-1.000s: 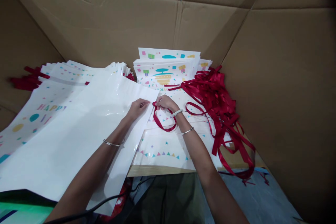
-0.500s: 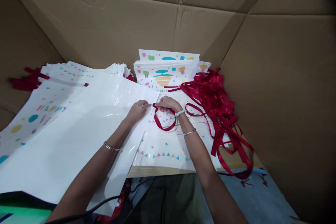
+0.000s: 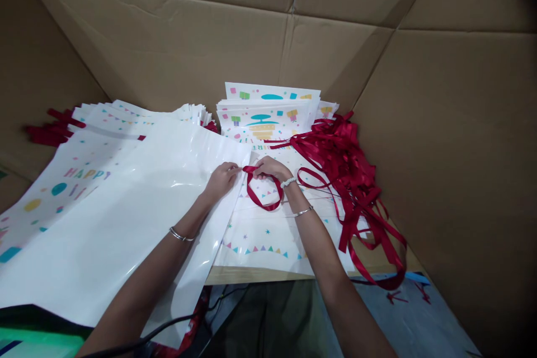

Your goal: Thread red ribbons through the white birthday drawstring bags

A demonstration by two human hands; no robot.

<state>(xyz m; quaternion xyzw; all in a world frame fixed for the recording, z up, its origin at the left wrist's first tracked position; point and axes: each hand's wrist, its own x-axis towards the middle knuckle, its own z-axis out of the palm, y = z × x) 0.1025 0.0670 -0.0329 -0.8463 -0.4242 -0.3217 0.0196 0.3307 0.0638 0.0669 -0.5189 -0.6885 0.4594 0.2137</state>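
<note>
A large glossy white sheet (image 3: pixel 138 218) lies under my left hand (image 3: pixel 222 180), whose fingers are closed in a pinch at its right edge. My right hand (image 3: pixel 272 168) is closed on a dark red ribbon (image 3: pixel 265 205) that hangs in a loop below the fingers. One end of this ribbon meets the sheet's edge beside my left fingertips. Whether it passes through the sheet is too small to tell. Beneath my right hand lie printed white sheets (image 3: pixel 255 240) with bunting and stars.
A tangled heap of red ribbons (image 3: pixel 335 151) lies to the right, some hanging over the table edge (image 3: pixel 260 275). Party-printed sheets (image 3: pixel 268 106) lean at the back against a cardboard wall (image 3: pixel 235 39). More printed sheets (image 3: pixel 84 151) are stacked left. A black cable (image 3: pixel 168 324) crosses below.
My right hand has drawn slightly right of my left, and more of the ribbon shows between them. The view has shifted a little.
</note>
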